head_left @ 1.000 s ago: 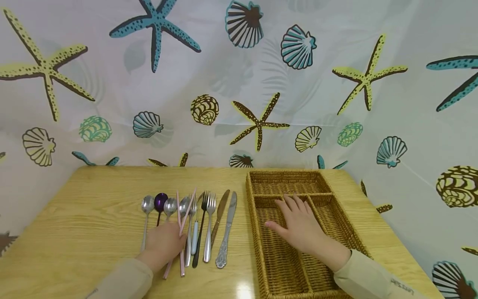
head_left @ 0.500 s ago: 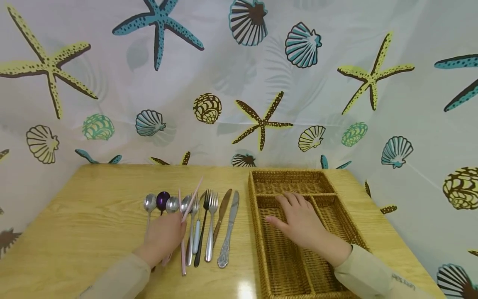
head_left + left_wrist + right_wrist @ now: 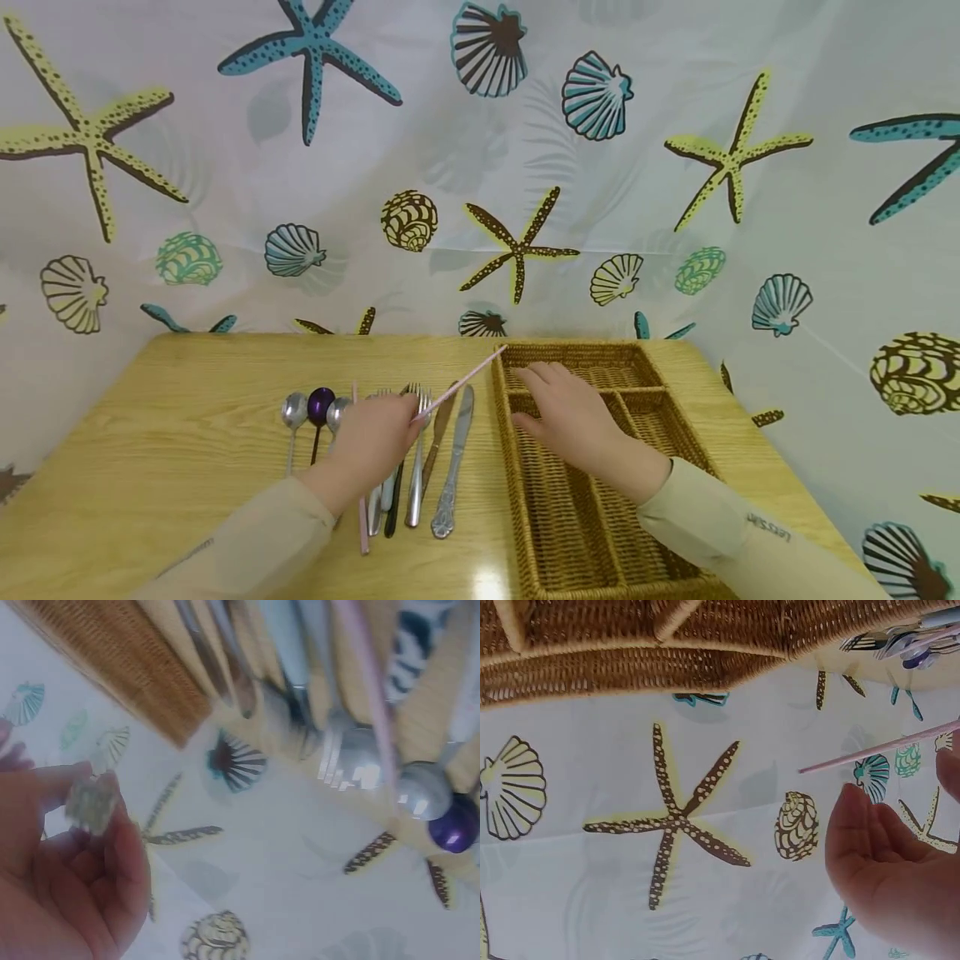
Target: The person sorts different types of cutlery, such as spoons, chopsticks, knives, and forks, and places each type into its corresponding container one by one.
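a shell-print cloth (image 3: 427, 133) backed the wooden table (image 3: 187, 417). the wicker basket (image 3: 519, 492) sat towards five o'clock, its dividers seemingly meant to keep things apart by kind. towards seven o'clock lay a row graded by type: knives (image 3: 453, 467) at its three o'clock end, forks (image 3: 415, 496) in the middle, spoons (image 3: 294, 410) at nine, probably ranked so that each could be grasped singly.

the right hand (image 3: 566, 417) reached towards ten o'clock over the basket, palm down, fingers loose and thumb spread, holding nothing visible; whether it touched the wicker could not be told. the left hand (image 3: 375, 437), its forearm aimed at two o'clock, was above the row, fingers curled narrowly round a pink chopstick (image 3: 465, 382). that pointed to two o'clock, likely gripped well back so its length stuck out; its likely mate, another chopstick (image 3: 363, 525), lay below the left hand.
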Demonstrator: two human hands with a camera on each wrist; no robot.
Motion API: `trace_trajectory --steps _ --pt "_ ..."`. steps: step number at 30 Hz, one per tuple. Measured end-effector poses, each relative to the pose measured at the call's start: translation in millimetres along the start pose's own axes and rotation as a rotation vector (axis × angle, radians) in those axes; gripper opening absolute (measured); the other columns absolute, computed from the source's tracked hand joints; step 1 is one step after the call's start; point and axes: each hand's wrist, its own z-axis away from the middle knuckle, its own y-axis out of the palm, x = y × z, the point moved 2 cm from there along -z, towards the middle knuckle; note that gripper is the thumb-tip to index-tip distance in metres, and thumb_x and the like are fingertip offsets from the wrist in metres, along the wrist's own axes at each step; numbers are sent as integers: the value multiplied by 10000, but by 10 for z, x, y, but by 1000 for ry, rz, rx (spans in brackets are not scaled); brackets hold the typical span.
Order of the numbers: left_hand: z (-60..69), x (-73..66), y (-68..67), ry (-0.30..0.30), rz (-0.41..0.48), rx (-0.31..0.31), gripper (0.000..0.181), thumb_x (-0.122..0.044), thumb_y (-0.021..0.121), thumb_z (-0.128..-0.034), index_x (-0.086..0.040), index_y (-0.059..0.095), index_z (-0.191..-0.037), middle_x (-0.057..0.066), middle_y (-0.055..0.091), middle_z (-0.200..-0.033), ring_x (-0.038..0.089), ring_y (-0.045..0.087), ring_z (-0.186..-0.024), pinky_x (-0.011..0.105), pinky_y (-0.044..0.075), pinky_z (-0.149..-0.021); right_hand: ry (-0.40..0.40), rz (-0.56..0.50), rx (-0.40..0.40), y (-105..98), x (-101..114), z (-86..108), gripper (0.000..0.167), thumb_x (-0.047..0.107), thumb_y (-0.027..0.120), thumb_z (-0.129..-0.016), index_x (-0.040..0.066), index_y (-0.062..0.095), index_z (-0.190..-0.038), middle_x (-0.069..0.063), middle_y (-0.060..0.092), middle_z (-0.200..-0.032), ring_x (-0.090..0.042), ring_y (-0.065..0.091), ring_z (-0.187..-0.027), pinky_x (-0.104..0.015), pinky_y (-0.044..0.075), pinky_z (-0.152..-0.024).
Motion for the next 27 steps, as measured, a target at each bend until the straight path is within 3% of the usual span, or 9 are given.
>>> trace_trajectory --steps 7,12,15,19,22,27 --pt "-86 -339 -18 169 -80 -16 219 -293 660 -859 -112 567 -778 -14 542 -612 103 498 -497 227 396 -426 -189 110 -29 45 165 -113 343 263 719 -813 97 649 -1105 -30 632 -1033 -173 605 -926 -267 530 -712" --pt "-97 -427 11 222 -93 -42 241 -319 657 -859 -138 526 -771 -25 527 -610 105 484 -486 217 358 -397 -230 109 -13 83 205 -108 84 190 697 -828 144 705 -898 22 641 -839 -130 599 -780 -236 513 -648" --pt "-77 -372 -5 187 -55 -30 268 -362 656 -855 -142 536 -760 -32 513 -596 106 459 -485 225 343 -397 -211 84 22 99 193 -122 47 180 682 -838 143 702 -860 25 633 -806 -127 594 -749 -237 506 -643" --pt "11 -169 -62 73 -22 -5 352 -455 650 -834 -140 532 -730 -47 450 -538 99 388 -438 226 274 -374 -178 74 29 122 58 -146 58 180 679 -838 136 706 -864 17 645 -806 -138 616 -751 -246 514 -644" --pt "118 50 -83 -22 -22 13 378 -459 651 -827 -139 511 -683 -49 396 -488 91 337 -400 210 214 -363 -135 58 22 152 -152 -164 57 161 682 -834 121 707 -866 4 654 -806 -152 624 -751 -260 518 -650" --pt "288 339 17 -133 -4 123 419 -371 637 -854 -138 442 -566 -56 331 -452 72 291 -400 195 189 -380 -17 22 46 277 -603 -202 60 132 659 -853 99 704 -875 -26 657 -805 -180 629 -751 -312 524 -671"
